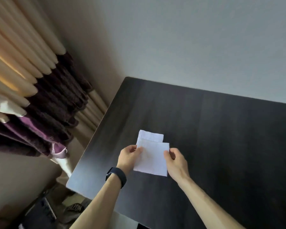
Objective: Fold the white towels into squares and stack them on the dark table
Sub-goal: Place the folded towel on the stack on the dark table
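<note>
The held towel [151, 157] hides the near part of the 2nd towel [151, 136] and the under-fingers of the left hand [128, 157] and right hand [176, 158], the dark table [221, 129] runs off the right and bottom edges, and the floor clutter [69, 210] is too dim to identify.

Home room: pleated curtains [31, 90], dark table [213, 129]
</note>
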Demonstrator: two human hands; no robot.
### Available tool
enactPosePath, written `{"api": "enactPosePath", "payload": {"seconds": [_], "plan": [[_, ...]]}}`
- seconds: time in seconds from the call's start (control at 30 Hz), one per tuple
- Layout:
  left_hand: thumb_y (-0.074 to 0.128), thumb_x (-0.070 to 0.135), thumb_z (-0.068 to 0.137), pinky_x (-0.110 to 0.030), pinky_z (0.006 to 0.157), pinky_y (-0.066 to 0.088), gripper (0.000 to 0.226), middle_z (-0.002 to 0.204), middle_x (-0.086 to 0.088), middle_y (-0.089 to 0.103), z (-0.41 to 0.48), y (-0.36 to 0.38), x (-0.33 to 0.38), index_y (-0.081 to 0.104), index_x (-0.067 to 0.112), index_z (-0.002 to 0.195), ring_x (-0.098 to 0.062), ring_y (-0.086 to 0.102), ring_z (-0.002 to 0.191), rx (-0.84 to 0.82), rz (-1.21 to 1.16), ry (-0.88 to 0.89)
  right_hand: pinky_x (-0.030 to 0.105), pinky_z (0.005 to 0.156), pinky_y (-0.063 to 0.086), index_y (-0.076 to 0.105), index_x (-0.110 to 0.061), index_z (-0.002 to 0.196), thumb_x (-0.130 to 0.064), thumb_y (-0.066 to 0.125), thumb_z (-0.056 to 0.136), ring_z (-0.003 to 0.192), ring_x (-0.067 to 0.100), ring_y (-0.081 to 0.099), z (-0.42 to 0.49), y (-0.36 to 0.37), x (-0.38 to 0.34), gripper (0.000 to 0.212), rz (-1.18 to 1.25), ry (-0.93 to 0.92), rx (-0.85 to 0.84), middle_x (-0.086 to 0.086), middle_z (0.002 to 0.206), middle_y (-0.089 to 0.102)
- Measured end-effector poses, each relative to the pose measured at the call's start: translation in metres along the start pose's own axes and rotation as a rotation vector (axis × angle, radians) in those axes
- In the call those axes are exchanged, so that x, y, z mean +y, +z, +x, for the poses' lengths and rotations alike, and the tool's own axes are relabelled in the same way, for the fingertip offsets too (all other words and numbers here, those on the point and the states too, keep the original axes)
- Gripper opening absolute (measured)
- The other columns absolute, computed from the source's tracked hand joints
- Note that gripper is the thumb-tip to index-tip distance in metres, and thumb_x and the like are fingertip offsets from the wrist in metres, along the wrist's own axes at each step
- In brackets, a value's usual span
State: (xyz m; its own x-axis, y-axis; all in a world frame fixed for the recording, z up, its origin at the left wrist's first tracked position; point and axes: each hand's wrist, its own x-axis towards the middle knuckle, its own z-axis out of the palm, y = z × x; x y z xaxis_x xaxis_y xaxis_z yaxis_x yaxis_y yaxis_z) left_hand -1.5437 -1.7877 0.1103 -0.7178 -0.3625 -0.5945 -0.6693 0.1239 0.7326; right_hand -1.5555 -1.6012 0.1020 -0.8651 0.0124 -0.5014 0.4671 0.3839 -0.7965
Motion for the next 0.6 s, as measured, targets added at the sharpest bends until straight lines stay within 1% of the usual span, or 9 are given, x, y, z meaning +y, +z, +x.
{"api": "enactPosePath", "payload": {"seconds": [0.03,0.1,0.17,0.2,0.27,0.33,0.4,0.53,0.6], "plan": [[0.065,0.037,0.084,-0.042,0.085,0.059,0.014,0.090,0.002,0.075,0.019,-0.001,0.000,0.072,0.025,0.087,-0.022,0.071,0.091,-0.011,0.014,0.003,0.020,0.061,0.043,0.057,-0.022,0.106,-0.035,0.049,0.100,0.082,0.003,0.058,0.013,0.009,-0.003,0.017,0.001,0.014,0.025,-0.011,0.095,0.062],[0.065,0.041,0.080,-0.041,0.084,0.059,0.017,0.089,0.005,0.075,0.057,-0.002,0.000,0.071,0.026,0.086,-0.020,0.071,0.089,-0.038,0.053,-0.009,0.025,0.068,0.043,0.056,-0.024,0.106,-0.036,0.049,0.100,0.085,0.008,0.059,0.040,0.027,-0.004,0.015,-0.025,0.052,0.082,-0.010,0.097,0.062],[0.064,0.046,0.076,-0.040,0.082,0.060,0.025,0.089,0.006,0.074,0.089,-0.001,-0.002,0.071,0.026,0.089,-0.020,0.070,0.089,-0.072,0.082,-0.019,0.027,0.075,0.043,0.054,-0.026,0.105,-0.036,0.049,0.101,0.089,0.013,0.059,0.063,0.040,-0.003,0.012,-0.051,0.080,0.130,-0.008,0.097,0.061],[0.065,0.046,0.078,-0.038,0.081,0.059,0.026,0.090,0.006,0.073,0.100,0.000,-0.004,0.071,0.026,0.093,-0.019,0.069,0.089,-0.083,0.101,-0.024,0.027,0.077,0.044,0.055,-0.026,0.105,-0.036,0.049,0.101,0.090,0.014,0.059,0.071,0.045,-0.002,0.012,-0.069,0.094,0.149,-0.008,0.097,0.061],[0.066,0.043,0.085,-0.035,0.082,0.058,0.024,0.094,0.008,0.072,0.122,0.003,-0.006,0.070,0.026,0.101,-0.017,0.068,0.091,-0.102,0.150,-0.024,0.027,0.075,0.044,0.056,-0.023,0.110,-0.036,0.048,0.102,0.089,0.013,0.058,0.086,0.053,0.002,0.017,-0.111,0.123,0.182,-0.008,0.097,0.060],[0.064,0.044,0.087,-0.035,0.086,0.057,0.024,0.097,0.009,0.070,0.136,0.005,-0.011,0.068,0.028,0.104,-0.015,0.066,0.093,-0.109,0.185,-0.032,0.023,0.066,0.043,0.056,-0.021,0.114,-0.037,0.047,0.103,0.087,0.012,0.058,0.096,0.059,0.007,0.021,-0.168,0.146,0.192,-0.006,0.099,0.061],[0.063,0.045,0.088,-0.034,0.085,0.056,0.022,0.096,0.011,0.068,0.142,0.004,-0.014,0.066,0.029,0.103,-0.013,0.065,0.092,-0.106,0.219,-0.032,0.017,0.058,0.039,0.056,-0.021,0.115,-0.038,0.046,0.103,0.082,0.010,0.058,0.100,0.065,0.011,0.024,-0.226,0.157,0.194,-0.003,0.102,0.065],[0.064,0.045,0.088,-0.034,0.084,0.057,0.020,0.096,0.012,0.068,0.147,0.005,-0.019,0.063,0.032,0.103,-0.011,0.065,0.091,-0.105,0.213,-0.010,0.015,0.056,0.037,0.057,-0.022,0.115,-0.042,0.047,0.102,0.083,0.011,0.059,0.100,0.071,0.017,0.026,-0.280,0.176,0.233,-0.003,0.104,0.068],[0.064,0.044,0.089,-0.031,0.080,0.056,0.020,0.097,0.012,0.068,0.146,0.004,-0.018,0.063,0.032,0.104,-0.010,0.065,0.090,-0.107,0.197,0.002,0.015,0.056,0.037,0.057,-0.023,0.113,-0.044,0.047,0.101,0.083,0.011,0.060,0.101,0.072,0.018,0.027,-0.313,0.166,0.252,-0.004,0.102,0.068]]}}
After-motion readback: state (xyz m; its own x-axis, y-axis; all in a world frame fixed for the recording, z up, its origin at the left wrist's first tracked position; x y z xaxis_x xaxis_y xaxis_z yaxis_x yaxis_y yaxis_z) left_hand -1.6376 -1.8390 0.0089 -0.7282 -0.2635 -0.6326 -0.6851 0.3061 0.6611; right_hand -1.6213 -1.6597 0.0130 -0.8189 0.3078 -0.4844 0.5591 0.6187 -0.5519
